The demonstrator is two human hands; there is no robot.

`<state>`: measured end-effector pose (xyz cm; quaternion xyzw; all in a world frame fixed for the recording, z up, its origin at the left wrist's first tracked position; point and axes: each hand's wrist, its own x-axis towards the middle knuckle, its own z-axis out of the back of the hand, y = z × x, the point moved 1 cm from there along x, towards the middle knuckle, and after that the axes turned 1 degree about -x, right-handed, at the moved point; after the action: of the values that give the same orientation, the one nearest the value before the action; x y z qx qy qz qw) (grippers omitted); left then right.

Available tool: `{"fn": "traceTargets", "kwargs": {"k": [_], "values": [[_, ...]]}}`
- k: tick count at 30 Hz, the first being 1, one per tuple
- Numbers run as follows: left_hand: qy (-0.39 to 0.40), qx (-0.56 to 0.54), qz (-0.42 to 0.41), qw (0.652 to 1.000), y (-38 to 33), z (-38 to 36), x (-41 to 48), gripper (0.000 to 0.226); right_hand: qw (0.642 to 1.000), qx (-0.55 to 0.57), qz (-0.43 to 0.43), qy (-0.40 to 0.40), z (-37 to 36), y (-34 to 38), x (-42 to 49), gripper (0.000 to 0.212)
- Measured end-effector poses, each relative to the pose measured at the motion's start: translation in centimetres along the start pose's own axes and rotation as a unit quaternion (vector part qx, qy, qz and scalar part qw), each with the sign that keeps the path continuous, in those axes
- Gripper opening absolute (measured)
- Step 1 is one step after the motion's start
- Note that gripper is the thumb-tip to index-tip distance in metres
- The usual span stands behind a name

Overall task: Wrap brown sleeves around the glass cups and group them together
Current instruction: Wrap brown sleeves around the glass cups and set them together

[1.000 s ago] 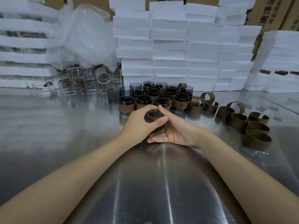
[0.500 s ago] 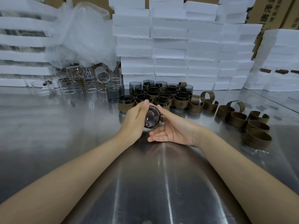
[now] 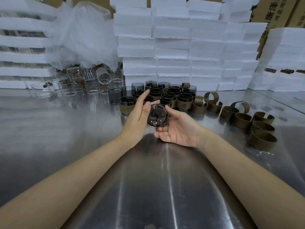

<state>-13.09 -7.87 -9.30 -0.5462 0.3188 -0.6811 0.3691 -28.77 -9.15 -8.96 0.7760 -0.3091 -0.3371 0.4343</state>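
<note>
My left hand (image 3: 140, 116) grips a dark glass cup (image 3: 156, 115) above the steel table, thumb on its base rim and fingers over its top. The cup is tipped on its side with its round base toward me, so its wall is mostly hidden. My right hand (image 3: 179, 129) lies palm up beside and under the cup, fingers relaxed, thumb near its right edge. Just behind stands a cluster of dark cups in brown sleeves (image 3: 173, 96). Several loose brown sleeves (image 3: 262, 129) lie curled on the table to the right.
Bare dark cups (image 3: 114, 96) and clear glasses (image 3: 92, 86) stand at the back left under a crumpled plastic bag (image 3: 82, 35). Stacks of white foam trays (image 3: 181, 47) wall off the back. The steel table (image 3: 156, 187) stretches toward me.
The cup was upright on the table between both hands. It has been lifted and tipped so its base faces me, and both hands have risen toward the sleeved cluster.
</note>
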Motion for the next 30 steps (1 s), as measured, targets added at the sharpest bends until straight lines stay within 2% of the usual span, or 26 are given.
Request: {"fn": "traceTargets", "kwargs": {"k": [4,9,14,19,22,30], "values": [[0.012,-0.022,0.016,1.000,0.3,0.1,0.1,0.040,1.000,0.030,-0.002,0.007,0.2,0.0,-0.1,0.055],[0.089,-0.006,0.015,0.996,0.9,-0.2,0.2,0.043,0.997,0.074,-0.008,0.025,0.5,0.3,-0.2,0.049],[0.037,-0.088,0.030,0.995,0.6,-0.1,0.5,0.026,0.999,0.027,-0.023,0.026,0.3,0.3,-0.3,0.053],[0.011,-0.069,0.041,0.997,0.8,0.4,0.9,0.019,0.998,-0.056,-0.013,-0.015,-0.4,0.0,0.0,0.057],[0.014,-0.062,0.040,0.997,0.8,0.3,0.8,0.013,0.996,-0.088,0.002,-0.009,-0.6,-0.1,0.0,0.051],[0.033,0.006,0.020,0.999,0.6,0.4,0.4,0.028,0.996,-0.088,0.014,-0.012,-0.4,-0.2,0.2,0.053]]}}
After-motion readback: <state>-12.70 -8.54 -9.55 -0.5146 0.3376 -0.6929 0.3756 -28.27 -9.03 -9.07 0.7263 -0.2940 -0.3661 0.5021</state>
